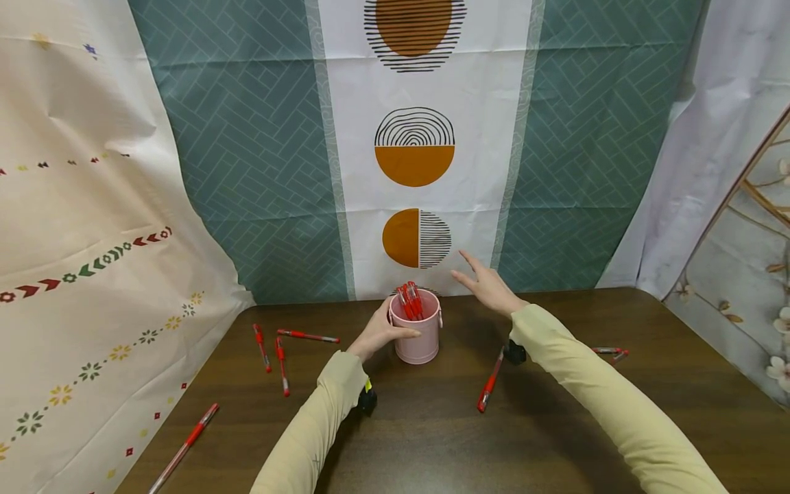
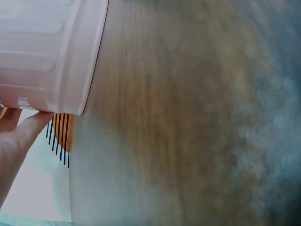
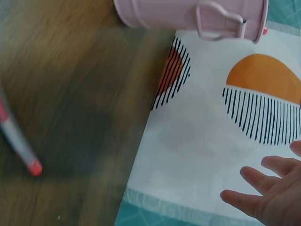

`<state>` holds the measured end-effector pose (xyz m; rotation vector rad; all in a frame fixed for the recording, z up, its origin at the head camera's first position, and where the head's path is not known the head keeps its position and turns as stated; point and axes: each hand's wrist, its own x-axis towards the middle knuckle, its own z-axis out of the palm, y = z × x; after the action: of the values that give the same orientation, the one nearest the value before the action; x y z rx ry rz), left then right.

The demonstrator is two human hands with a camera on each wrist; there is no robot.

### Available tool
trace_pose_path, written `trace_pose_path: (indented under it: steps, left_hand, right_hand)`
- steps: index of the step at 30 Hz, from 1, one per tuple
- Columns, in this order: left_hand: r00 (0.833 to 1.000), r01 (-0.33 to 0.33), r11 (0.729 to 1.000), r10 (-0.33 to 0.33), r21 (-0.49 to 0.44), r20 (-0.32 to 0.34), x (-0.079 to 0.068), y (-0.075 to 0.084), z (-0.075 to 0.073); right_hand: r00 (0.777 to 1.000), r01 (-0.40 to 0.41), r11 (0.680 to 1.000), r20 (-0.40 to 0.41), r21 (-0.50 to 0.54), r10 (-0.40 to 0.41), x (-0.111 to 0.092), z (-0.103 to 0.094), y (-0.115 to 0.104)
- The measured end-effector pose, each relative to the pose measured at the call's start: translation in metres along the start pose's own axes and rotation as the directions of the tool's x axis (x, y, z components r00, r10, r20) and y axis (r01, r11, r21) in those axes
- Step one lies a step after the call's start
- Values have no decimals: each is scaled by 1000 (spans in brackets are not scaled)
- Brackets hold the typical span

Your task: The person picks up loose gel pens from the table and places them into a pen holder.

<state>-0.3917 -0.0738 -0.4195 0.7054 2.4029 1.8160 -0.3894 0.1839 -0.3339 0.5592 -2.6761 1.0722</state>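
Note:
A small pink bucket (image 1: 417, 348) stands upright near the back of the dark wooden table, with several red pens (image 1: 411, 302) leaning inside it. My left hand (image 1: 375, 333) grips its left side, thumb across the front and fingers partly hidden behind. In the left wrist view the bucket's wall (image 2: 33, 56) fills the top left corner, above that hand (image 2: 14, 146). To the bucket's right, my right hand (image 1: 492, 288) is raised, fingers extended and holding nothing. The right wrist view shows those fingers spread, below the bucket's side handle (image 3: 220, 21).
Loose red pens lie at the left, including one (image 1: 308, 336) near the bucket and another (image 1: 185, 446) at the front left edge. A pen (image 1: 490, 381) lies below my right wrist. More pens (image 1: 609, 351) show beyond the right sleeve. Patterned cloth (image 1: 247, 137) hangs behind the table.

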Motion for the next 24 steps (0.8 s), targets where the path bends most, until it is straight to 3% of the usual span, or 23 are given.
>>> trace_pose_path:
  steps: [7,16,20,24]
  left_hand:
    - [999,44,999,-44,5,19,-1,5,-2]
    - [998,45,999,-46,11,43,-15,36,-1]
    - [998,45,999,-46,20,48,-15,35,-2]
    - [997,55,999,-54,-1,46,-6,19,-2]
  right_hand:
    - [1000,-10,1000,8,-15,10,-5,-13,13]
    - [997,33,998,75,-52,-29,-21,-27,34]
    - [994,28,997,109,-65,-21,-28,-32,48]
    - [990,22,997,141,-77,-11,-35,-37,59]
